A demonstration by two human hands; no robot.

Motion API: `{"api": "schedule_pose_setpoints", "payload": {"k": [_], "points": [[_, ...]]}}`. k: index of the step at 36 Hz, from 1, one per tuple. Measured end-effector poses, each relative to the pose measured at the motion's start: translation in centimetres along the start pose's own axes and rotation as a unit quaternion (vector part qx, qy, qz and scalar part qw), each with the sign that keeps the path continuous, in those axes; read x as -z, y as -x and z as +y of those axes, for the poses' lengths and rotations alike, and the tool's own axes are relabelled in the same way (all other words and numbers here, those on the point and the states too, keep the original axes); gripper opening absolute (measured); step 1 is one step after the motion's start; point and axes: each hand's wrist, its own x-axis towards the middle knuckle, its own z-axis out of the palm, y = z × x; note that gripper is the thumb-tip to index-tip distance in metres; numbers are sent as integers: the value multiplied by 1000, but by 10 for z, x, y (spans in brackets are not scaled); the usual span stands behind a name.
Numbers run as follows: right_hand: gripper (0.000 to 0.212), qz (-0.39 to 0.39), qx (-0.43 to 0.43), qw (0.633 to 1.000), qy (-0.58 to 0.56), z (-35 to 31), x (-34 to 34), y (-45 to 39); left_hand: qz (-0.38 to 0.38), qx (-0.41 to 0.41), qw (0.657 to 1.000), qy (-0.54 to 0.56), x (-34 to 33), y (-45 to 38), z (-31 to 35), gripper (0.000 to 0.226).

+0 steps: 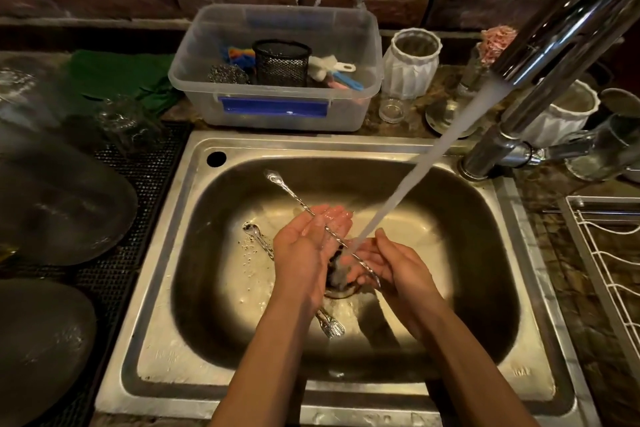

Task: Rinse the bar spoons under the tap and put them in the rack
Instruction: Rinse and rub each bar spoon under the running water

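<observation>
A long twisted bar spoon (pixel 292 198) lies slantwise across both my palms over the steel sink (pixel 194 253). My left hand (pixel 308 243) cups its middle with the thumb on the stem. My right hand (pixel 388 262) holds the near end. Water from the tap (pixel 568 28) streams down onto the spoon between my hands. A second bar spoon (pixel 258 241) lies on the sink floor, partly hidden under my left hand, its forked end (pixel 330 326) showing by my wrist. The white wire rack (pixel 609 270) stands at the right edge.
A clear plastic tub (pixel 277 114) with a black mesh cup, scourer and brushes sits behind the sink. White ribbed jars (pixel 412 69) and glasses stand at the back right. Dark trays (pixel 59 204) rest on a black mat at the left.
</observation>
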Motion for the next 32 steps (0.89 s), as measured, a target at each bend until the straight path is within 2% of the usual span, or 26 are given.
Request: {"api": "schedule_pose_setpoints", "payload": {"k": [7,32], "points": [[48,-9,-5,1000,-4,-6,-10,-5,9,-19,1000,-15,-3,-8,14,21],[72,-98,-68,987,-106,-14,-28,-19,41,-83,995,-37,2,-21,39,17]]}}
